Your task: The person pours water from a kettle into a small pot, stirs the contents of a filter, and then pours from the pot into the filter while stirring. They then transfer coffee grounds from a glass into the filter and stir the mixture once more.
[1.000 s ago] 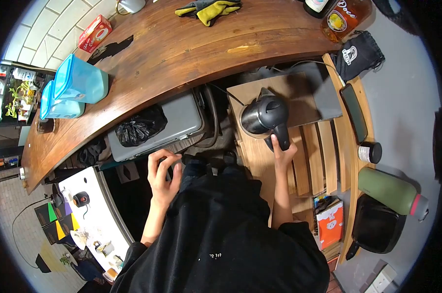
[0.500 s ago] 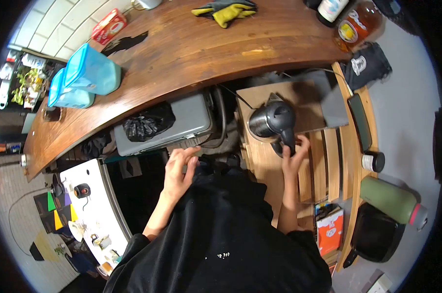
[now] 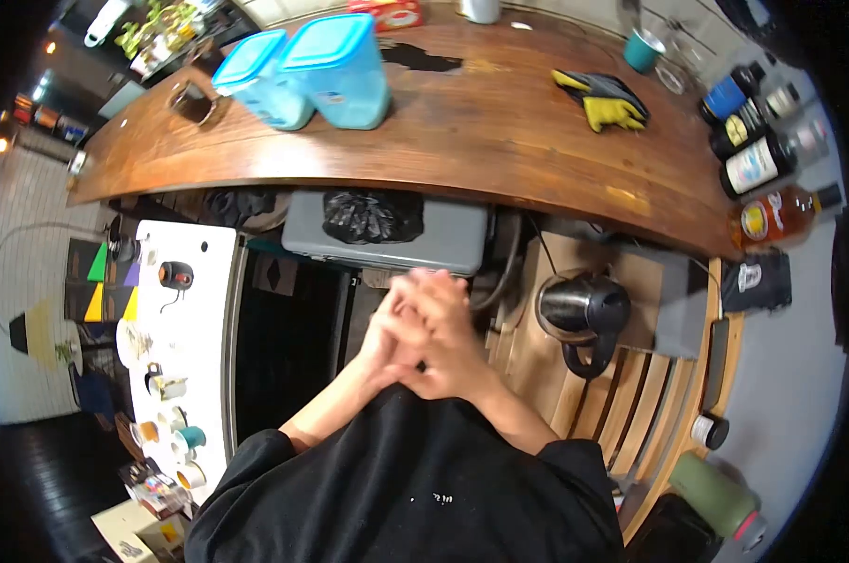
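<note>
In front of my black shirt, my left hand [image 3: 382, 336] and my right hand [image 3: 451, 351] are brought together, touching. Their fingers are stretched out and cross over one another, slightly blurred. I see no object between them. To the right of my hands, a dark electric kettle [image 3: 582, 306] with a black handle rests on a wooden surface. Neither hand touches it. Beyond my fingertips is a grey bin [image 3: 457, 232] with a bunched black plastic bag [image 3: 373, 215] on its lid.
A wooden counter [image 3: 500, 155] curves across the front, bearing blue-lidded containers [image 3: 340, 80] and yellow-black gloves [image 3: 605, 99]. Several bottles [image 3: 758, 167] stand at its right end. A green flask [image 3: 711, 493] lies at lower right. Left is a white worktop [image 3: 185, 319] with cups.
My right hand has left the kettle's handle and met my left hand in front of my body. The kettle stays put. The view has shifted, so the counter shows more fully.
</note>
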{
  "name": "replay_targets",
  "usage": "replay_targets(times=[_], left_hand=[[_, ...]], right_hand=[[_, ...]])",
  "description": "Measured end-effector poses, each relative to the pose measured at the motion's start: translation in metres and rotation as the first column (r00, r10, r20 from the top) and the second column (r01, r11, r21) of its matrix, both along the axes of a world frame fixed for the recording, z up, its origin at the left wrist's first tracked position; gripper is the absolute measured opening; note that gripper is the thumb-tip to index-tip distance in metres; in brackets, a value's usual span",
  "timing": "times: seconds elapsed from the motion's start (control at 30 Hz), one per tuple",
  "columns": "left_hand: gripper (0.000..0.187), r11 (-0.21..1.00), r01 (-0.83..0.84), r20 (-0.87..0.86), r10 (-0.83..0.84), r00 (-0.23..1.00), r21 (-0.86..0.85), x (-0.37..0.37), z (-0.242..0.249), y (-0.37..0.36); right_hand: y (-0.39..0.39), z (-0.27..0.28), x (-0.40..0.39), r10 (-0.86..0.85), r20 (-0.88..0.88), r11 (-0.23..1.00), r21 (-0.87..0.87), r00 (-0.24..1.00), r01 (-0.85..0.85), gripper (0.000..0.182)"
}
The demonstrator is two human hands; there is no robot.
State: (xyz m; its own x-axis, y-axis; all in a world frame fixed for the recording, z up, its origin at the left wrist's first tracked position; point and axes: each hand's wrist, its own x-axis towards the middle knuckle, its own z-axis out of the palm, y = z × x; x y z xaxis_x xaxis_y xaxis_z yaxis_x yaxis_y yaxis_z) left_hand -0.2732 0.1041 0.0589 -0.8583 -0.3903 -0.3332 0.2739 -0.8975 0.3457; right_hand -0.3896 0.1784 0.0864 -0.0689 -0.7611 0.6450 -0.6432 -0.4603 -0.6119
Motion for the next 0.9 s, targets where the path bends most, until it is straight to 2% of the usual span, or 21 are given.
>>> replay_targets(times=[0.07, 0.1, 0.13, 0.17, 0.2, 0.27, 0.3, 0.33, 0.4, 0.47, 0.5, 0.53, 0.6, 0.67, 0.73, 0.8, 0.87, 0.9], left_hand=[[0.077, 0.983, 0.078, -0.134, -0.101, 0.986, -0.166, 0.013, -0.033, -0.002], [0.077, 0.993, 0.004, -0.175, -0.025, 0.984, -0.119, 0.027, -0.031, -0.012], [0.076, 0.995, -0.076, -0.218, 0.059, 0.974, -0.070, 0.042, -0.029, -0.023], [0.079, 0.960, -0.276, -0.021, 0.275, 0.961, -0.057, 0.053, -0.006, -0.028], [0.080, 0.963, -0.258, 0.106, 0.266, 0.958, -0.079, 0.075, 0.003, -0.035], [0.075, 0.957, -0.281, -0.051, 0.278, 0.959, -0.077, 0.116, 0.009, -0.047], [0.069, 0.916, -0.279, 0.051, 0.306, 0.951, -0.290, 0.141, 0.009, -0.049], [0.064, 0.842, -0.239, 0.158, 0.352, 0.923, -0.483, 0.166, 0.009, -0.051], [0.036, 0.669, -0.268, 0.245, 0.569, 0.785, -0.694, 0.215, 0.004, -0.053], [0.027, 0.718, -0.459, 0.312, 0.662, 0.681, -0.523, 0.270, 0.002, -0.051], [0.024, 0.691, -0.502, 0.318, 0.702, 0.637, -0.519, 0.293, 0.008, -0.050], [0.028, 0.691, -0.543, 0.399, 0.721, 0.567, -0.477, 0.313, 0.019, -0.050], [0.031, 0.617, -0.636, 0.344, 0.787, 0.513, -0.463, 0.360, 0.009, -0.041], [0.033, 0.525, -0.680, 0.414, 0.844, 0.341, -0.511, 0.397, -0.010, -0.035], [0.028, 0.465, -0.718, 0.444, 0.863, 0.240, -0.517, 0.427, -0.012, -0.028], [0.026, 0.313, -0.750, 0.406, 0.912, 0.066, -0.582, 0.446, -0.009, -0.025], [0.023, 0.256, -0.780, 0.424, 0.906, -0.014, -0.571, 0.459, -0.010, -0.022], [0.021, 0.194, -0.783, 0.422, 0.902, -0.095, -0.591, 0.463, -0.014, -0.022]], right_hand=[[-0.038, -0.017, 0.031, 0.166, -0.111, 0.984, 0.089, 0.980, -0.156, 0.059], [-0.052, -0.027, 0.041, 0.235, -0.087, 0.962, 0.164, 0.968, -0.218, 0.057], [-0.065, -0.034, 0.048, 0.234, -0.102, 0.959, 0.188, 0.967, -0.212, 0.056], [-0.075, -0.043, 0.055, 0.219, -0.142, 0.958, 0.218, 0.965, -0.186, 0.055], [-0.084, -0.051, 0.061, 0.212, -0.178, 0.955, 0.246, 0.961, -0.165, 0.054], [-0.101, -0.056, 0.078, 0.154, -0.227, 0.941, 0.332, 0.962, -0.072, 0.053], [-0.112, -0.063, 0.085, 0.117, -0.258, 0.950, 0.310, 0.959, -0.032, 0.056], [-0.124, -0.069, 0.097, 0.127, -0.091, 0.932, 0.350, 0.988, -0.087, 0.056], [-0.148, -0.073, 0.123, 0.161, 0.266, 0.852, 0.448, 0.950, -0.270, 0.048], [-0.173, -0.071, 0.151, 0.294, 0.296, 0.744, 0.526, 0.909, -0.412, 0.041], [-0.184, -0.067, 0.173, 0.349, 0.290, 0.718, 0.528, 0.891, -0.454, 0.041], [-0.196, -0.061, 0.196, 0.396, 0.343, 0.675, 0.521, 0.852, -0.523, 0.036], [-0.219, -0.061, 0.243, 0.479, 0.395, 0.594, 0.511, 0.784, -0.621, 0.032], [-0.243, -0.062, 0.289, 0.616, 0.408, 0.445, 0.526, 0.674, -0.725, 0.023], [-0.256, -0.051, 0.334, 0.706, 0.353, 0.396, 0.522, 0.614, -0.756, 0.017], [-0.263, -0.035, 0.370, 0.778, 0.326, 0.269, 0.599, 0.536, -0.754, 0.016], [-0.267, -0.034, 0.395, 0.834, 0.360, 0.147, 0.585, 0.418, -0.797, 0.016], [-0.270, -0.035, 0.406, 0.850, 0.366, 0.099, 0.595, 0.378, -0.798, 0.016]])
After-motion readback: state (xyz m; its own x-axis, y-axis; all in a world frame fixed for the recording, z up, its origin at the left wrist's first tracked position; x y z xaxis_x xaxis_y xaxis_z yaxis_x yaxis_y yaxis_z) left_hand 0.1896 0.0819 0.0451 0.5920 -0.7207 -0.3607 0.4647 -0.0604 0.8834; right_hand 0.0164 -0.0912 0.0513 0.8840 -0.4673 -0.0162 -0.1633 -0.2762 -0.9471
